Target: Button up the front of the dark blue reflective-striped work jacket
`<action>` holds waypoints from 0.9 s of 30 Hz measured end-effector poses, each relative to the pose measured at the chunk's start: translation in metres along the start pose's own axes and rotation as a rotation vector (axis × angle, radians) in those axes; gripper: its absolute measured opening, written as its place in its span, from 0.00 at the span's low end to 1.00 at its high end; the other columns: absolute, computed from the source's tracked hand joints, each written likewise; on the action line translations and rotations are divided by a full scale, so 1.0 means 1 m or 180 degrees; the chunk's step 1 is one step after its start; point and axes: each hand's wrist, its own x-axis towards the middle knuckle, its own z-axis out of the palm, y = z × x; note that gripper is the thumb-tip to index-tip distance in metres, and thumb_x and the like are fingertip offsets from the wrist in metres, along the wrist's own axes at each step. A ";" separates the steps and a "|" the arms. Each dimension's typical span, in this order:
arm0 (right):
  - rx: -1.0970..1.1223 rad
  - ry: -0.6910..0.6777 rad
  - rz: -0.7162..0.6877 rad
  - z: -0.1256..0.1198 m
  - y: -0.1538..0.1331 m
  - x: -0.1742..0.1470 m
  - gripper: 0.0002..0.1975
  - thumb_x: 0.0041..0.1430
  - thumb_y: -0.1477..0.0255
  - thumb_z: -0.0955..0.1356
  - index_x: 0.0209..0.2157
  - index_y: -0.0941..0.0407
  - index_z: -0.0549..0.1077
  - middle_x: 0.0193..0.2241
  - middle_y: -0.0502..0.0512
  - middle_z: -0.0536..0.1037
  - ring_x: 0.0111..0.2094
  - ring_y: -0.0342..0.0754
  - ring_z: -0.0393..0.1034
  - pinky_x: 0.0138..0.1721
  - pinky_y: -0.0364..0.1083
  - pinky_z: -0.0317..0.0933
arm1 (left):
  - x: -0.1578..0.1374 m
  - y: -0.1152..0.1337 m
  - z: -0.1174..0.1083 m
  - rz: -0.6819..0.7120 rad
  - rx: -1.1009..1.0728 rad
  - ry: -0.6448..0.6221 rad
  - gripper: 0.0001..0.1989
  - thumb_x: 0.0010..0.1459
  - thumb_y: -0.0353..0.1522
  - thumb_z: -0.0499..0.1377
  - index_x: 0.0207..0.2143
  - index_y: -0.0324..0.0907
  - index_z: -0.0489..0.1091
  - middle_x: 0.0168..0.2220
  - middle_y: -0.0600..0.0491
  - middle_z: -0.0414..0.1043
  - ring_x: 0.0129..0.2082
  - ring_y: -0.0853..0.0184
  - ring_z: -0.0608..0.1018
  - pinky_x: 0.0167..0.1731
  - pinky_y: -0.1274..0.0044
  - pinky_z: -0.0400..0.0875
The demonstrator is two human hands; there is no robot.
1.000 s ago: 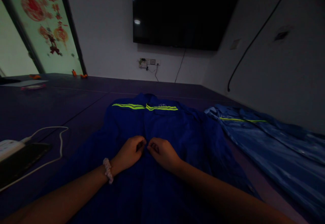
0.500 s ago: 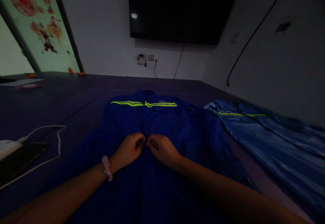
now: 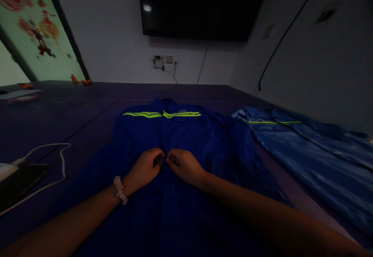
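Observation:
A dark blue work jacket [image 3: 204, 144] with a yellow-green reflective stripe across the chest lies spread out, front up, collar away from me. Both hands meet at its front opening, below the stripe. My left hand [image 3: 148, 166], with a pale scrunchie [image 3: 120, 190] on the wrist, pinches the cloth at the front edge. Close beside it, almost touching, my right hand [image 3: 185, 166] pinches the other side of the same edge. Fingertips are curled and dim, so any button or fastener between them is hidden.
A second, lighter blue garment [image 3: 294, 144] with a thin yellow stripe lies to the right. At left are a white cable [image 3: 62, 159] and a dark flat object [image 3: 25, 183] on the purple floor [image 3: 87, 105]. A large black screen [image 3: 201, 8] hangs on the far wall.
The whole view has shifted slightly, so the scene sits a little higher and further left. Both hands stay pinched at the same spot on the jacket front.

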 end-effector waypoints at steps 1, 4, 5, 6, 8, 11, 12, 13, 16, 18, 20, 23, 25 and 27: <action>0.0010 -0.0007 0.0000 0.000 0.000 0.000 0.02 0.53 0.76 0.64 0.29 0.56 0.68 0.23 0.47 0.69 0.24 0.39 0.61 0.24 0.38 0.51 | 0.000 -0.001 0.000 0.0004 -0.0003 -0.0002 0.08 0.48 0.23 0.49 0.28 0.40 0.66 0.26 0.55 0.68 0.25 0.72 0.69 0.27 0.81 0.62; 0.0024 -0.0028 0.0011 0.000 0.000 0.000 0.02 0.53 0.76 0.64 0.29 0.56 0.68 0.23 0.47 0.69 0.24 0.39 0.61 0.24 0.38 0.51 | 0.000 -0.001 0.001 0.0016 0.0003 -0.0001 0.08 0.48 0.23 0.49 0.28 0.40 0.66 0.26 0.55 0.68 0.25 0.72 0.69 0.27 0.81 0.62; 0.0025 -0.0029 0.0015 -0.001 0.000 0.000 0.02 0.53 0.76 0.64 0.29 0.56 0.68 0.23 0.48 0.69 0.24 0.39 0.61 0.25 0.39 0.51 | 0.000 -0.001 0.000 0.0020 0.0008 0.0003 0.08 0.48 0.23 0.49 0.28 0.40 0.66 0.26 0.55 0.68 0.25 0.72 0.69 0.27 0.81 0.62; 0.0026 -0.0031 0.0016 -0.001 -0.001 0.000 0.02 0.53 0.76 0.64 0.29 0.56 0.68 0.23 0.48 0.69 0.24 0.39 0.61 0.25 0.39 0.51 | 0.000 0.000 0.000 0.0026 0.0010 0.0007 0.08 0.48 0.23 0.49 0.28 0.40 0.66 0.26 0.55 0.68 0.25 0.72 0.69 0.27 0.80 0.62; 0.0032 -0.0034 0.0019 -0.001 -0.001 0.000 0.02 0.53 0.76 0.64 0.29 0.56 0.68 0.24 0.48 0.69 0.24 0.39 0.61 0.24 0.39 0.51 | 0.000 0.000 0.000 0.0037 0.0004 0.0019 0.08 0.48 0.23 0.49 0.28 0.40 0.66 0.26 0.55 0.68 0.25 0.72 0.69 0.27 0.80 0.62; 0.0023 -0.0043 0.0035 -0.001 0.000 0.000 0.02 0.53 0.76 0.64 0.29 0.56 0.68 0.23 0.47 0.69 0.23 0.39 0.61 0.24 0.38 0.51 | 0.000 0.001 0.000 0.0039 -0.0018 0.0042 0.08 0.48 0.23 0.49 0.27 0.40 0.65 0.25 0.55 0.67 0.25 0.72 0.69 0.27 0.80 0.61; 0.0010 -0.0046 0.0046 0.000 0.000 0.000 0.02 0.52 0.76 0.64 0.29 0.56 0.68 0.23 0.47 0.69 0.23 0.39 0.61 0.24 0.38 0.51 | 0.000 0.001 0.001 0.0036 -0.0024 0.0052 0.08 0.48 0.22 0.49 0.27 0.40 0.65 0.25 0.55 0.67 0.25 0.72 0.69 0.26 0.80 0.61; -0.0002 -0.0045 0.0056 0.000 0.001 0.000 0.02 0.52 0.76 0.64 0.29 0.56 0.68 0.22 0.47 0.68 0.23 0.39 0.60 0.23 0.38 0.50 | 0.000 0.000 0.001 0.0035 -0.0030 0.0058 0.08 0.47 0.22 0.49 0.27 0.40 0.65 0.25 0.55 0.67 0.25 0.72 0.69 0.26 0.81 0.61; -0.0018 -0.0036 0.0062 0.000 0.001 0.000 0.02 0.52 0.76 0.64 0.29 0.56 0.68 0.22 0.47 0.68 0.23 0.39 0.60 0.23 0.39 0.50 | 0.000 -0.001 0.002 0.0043 -0.0045 0.0062 0.07 0.48 0.23 0.49 0.26 0.40 0.65 0.24 0.56 0.66 0.25 0.72 0.69 0.26 0.81 0.61; -0.0010 -0.0034 0.0059 0.000 0.001 0.000 0.02 0.52 0.76 0.64 0.29 0.56 0.68 0.22 0.47 0.68 0.23 0.39 0.61 0.24 0.39 0.51 | 0.000 -0.001 0.002 0.0045 -0.0051 0.0058 0.07 0.48 0.23 0.49 0.26 0.40 0.64 0.24 0.56 0.66 0.25 0.72 0.69 0.26 0.80 0.61; 0.0001 -0.0044 0.0061 0.000 0.001 0.000 0.02 0.52 0.76 0.64 0.29 0.56 0.68 0.22 0.47 0.68 0.23 0.39 0.61 0.24 0.39 0.51 | 0.000 -0.002 0.002 0.0033 -0.0067 0.0054 0.07 0.48 0.23 0.49 0.27 0.40 0.64 0.24 0.56 0.66 0.25 0.72 0.69 0.26 0.80 0.61; 0.0036 -0.0051 0.0065 0.000 0.000 0.000 0.02 0.52 0.76 0.64 0.28 0.56 0.68 0.23 0.48 0.69 0.24 0.40 0.62 0.25 0.39 0.52 | 0.000 -0.002 0.002 0.0022 -0.0098 0.0013 0.08 0.48 0.22 0.49 0.27 0.40 0.64 0.25 0.55 0.67 0.25 0.71 0.69 0.26 0.80 0.61; 0.0061 -0.0059 0.0063 0.000 0.000 0.000 0.02 0.53 0.77 0.64 0.28 0.56 0.68 0.22 0.47 0.69 0.23 0.39 0.62 0.24 0.39 0.52 | 0.000 -0.001 0.002 0.0010 -0.0107 0.0004 0.08 0.48 0.22 0.49 0.27 0.40 0.64 0.25 0.55 0.67 0.25 0.71 0.69 0.26 0.80 0.61; 0.0069 -0.0055 0.0059 0.000 0.001 0.000 0.02 0.52 0.77 0.64 0.28 0.56 0.67 0.22 0.47 0.68 0.23 0.39 0.61 0.24 0.39 0.52 | 0.000 0.000 0.001 -0.0008 -0.0121 0.0018 0.08 0.48 0.22 0.49 0.28 0.40 0.65 0.26 0.55 0.68 0.26 0.71 0.69 0.27 0.80 0.62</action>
